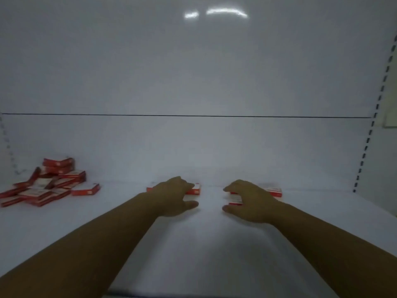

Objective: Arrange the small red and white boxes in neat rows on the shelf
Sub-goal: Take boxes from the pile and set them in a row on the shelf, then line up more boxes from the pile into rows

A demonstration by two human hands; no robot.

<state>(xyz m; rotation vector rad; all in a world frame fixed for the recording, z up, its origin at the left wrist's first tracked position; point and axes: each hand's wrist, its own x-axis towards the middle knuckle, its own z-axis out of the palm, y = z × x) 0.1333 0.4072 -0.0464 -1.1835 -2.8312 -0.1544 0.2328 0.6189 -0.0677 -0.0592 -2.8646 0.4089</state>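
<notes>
The white back panel [193,72] fills the upper view, with a slotted upright [371,130] at its right edge. The shelf [204,244] runs wide and bare between the forearms and out to the right. A loose pile of boxes [47,183] sits at rear left, cut off by the frame edge. The left hand [171,195] covers the middle boxes [196,188], fingers bent over them; whether they grip cannot be told. Near it, the right hand [251,201] pinches the right boxes [235,198] between thumb and curled fingers. Both sets are mostly hidden and blurred.
</notes>
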